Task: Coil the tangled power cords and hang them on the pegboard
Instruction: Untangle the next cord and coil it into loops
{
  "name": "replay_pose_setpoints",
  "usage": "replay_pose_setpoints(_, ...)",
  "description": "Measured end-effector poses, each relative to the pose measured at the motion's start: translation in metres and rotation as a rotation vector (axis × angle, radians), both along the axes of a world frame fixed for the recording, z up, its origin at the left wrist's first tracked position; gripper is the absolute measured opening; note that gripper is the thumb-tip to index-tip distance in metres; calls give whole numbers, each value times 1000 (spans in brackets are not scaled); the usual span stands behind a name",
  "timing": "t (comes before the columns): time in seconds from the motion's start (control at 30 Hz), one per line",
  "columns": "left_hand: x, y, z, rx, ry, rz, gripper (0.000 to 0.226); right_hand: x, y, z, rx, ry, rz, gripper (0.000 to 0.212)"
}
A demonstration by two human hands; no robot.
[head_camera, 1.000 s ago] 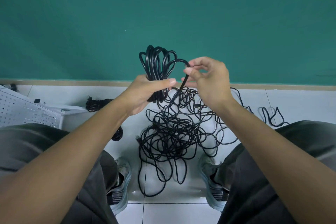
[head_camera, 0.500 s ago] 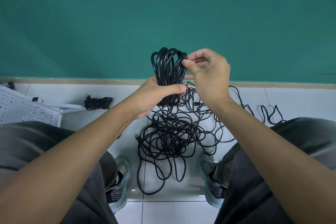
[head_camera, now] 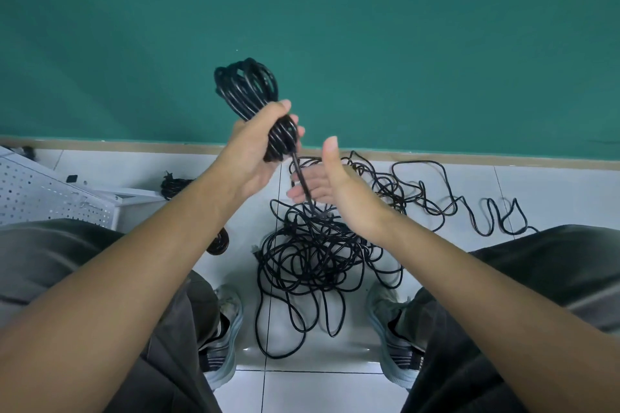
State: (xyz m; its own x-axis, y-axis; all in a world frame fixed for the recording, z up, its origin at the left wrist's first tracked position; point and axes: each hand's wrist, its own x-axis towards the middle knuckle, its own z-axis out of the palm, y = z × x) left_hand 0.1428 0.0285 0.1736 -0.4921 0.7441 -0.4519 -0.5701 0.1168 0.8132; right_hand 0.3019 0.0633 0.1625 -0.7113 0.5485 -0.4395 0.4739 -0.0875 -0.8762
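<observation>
My left hand (head_camera: 256,151) is shut around the middle of a black coiled cord bundle (head_camera: 246,85), whose loops stick up and lean left against the green wall. One strand runs from the bundle down across my right hand (head_camera: 330,183), which is open with the palm turned left and the fingers spread; the strand lies against the fingers, ungripped. Below, a big tangle of black cords (head_camera: 315,251) lies on the white tile floor between my feet. A white pegboard (head_camera: 37,191) lies tilted at the left edge.
Two small coiled black cords lie on the floor, one (head_camera: 174,183) beside the pegboard and one (head_camera: 218,241) by my left knee. Loose cord loops (head_camera: 486,211) trail to the right. My shoes (head_camera: 224,325) flank the tangle. A green wall rises just ahead.
My right hand let go of the top of the loops and dropped lower, opening flat. My left hand tilted the bundle to the left and raised it a little.
</observation>
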Motion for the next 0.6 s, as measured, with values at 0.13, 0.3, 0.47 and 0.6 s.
replay_pose_setpoints(0.13,-9,2,-2,-206,178,202,14,-1,-6,2,76,-8,120,60)
replay_pose_setpoints(0.3,-2,-1,-4,-261,512,-59,15,3,8,12,202,146,77,24)
replay_pose_setpoints(0.47,5,-6,-6,-132,437,-370,18,13,30,25,310,214,-126,11)
replay_pose_setpoints(0.6,11,-10,3,-66,320,-482,44,14,38,25,380,183,-290,32)
